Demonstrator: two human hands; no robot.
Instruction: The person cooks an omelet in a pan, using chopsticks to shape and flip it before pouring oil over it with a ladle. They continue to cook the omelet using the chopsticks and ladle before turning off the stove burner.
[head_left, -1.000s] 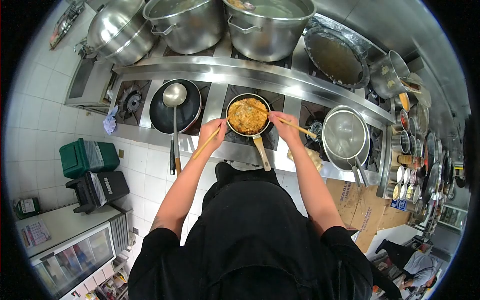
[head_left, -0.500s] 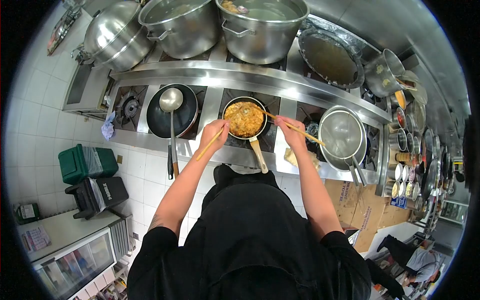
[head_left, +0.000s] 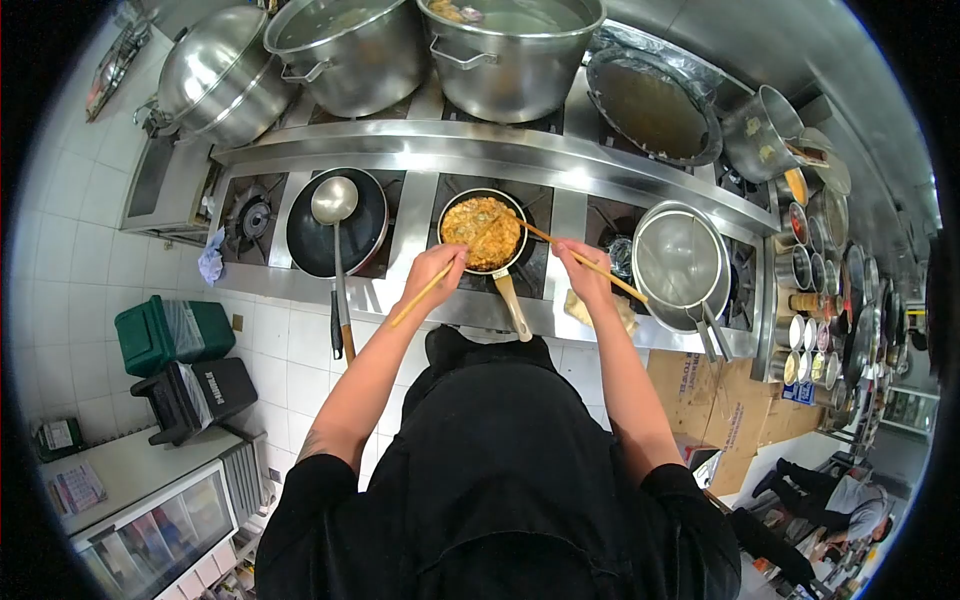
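Note:
A small frying pan [head_left: 508,300] with a pale handle sits on the middle burner. It holds an orange-brown egg-like mixture [head_left: 482,230], round and spread nearly to the rim. My left hand [head_left: 432,274] is closed round one chopstick [head_left: 415,303], whose tip reaches into the food from the left. My right hand [head_left: 582,268] grips another chopstick [head_left: 620,281], its tip at the pan's right side. The pan's handle points toward me, between my hands, and neither hand touches it.
To the left, a dark wok [head_left: 300,235] carries a ladle [head_left: 334,202]. At right lies a mesh strainer [head_left: 680,262] over a pan. Large stockpots [head_left: 510,75] line the back ledge. A folded cloth [head_left: 590,315] rests on the front edge. Another person [head_left: 845,505] is at far right.
The left chopstick's tip now shows further over the food. The whole view has shifted slightly; both hands keep hold of their chopsticks.

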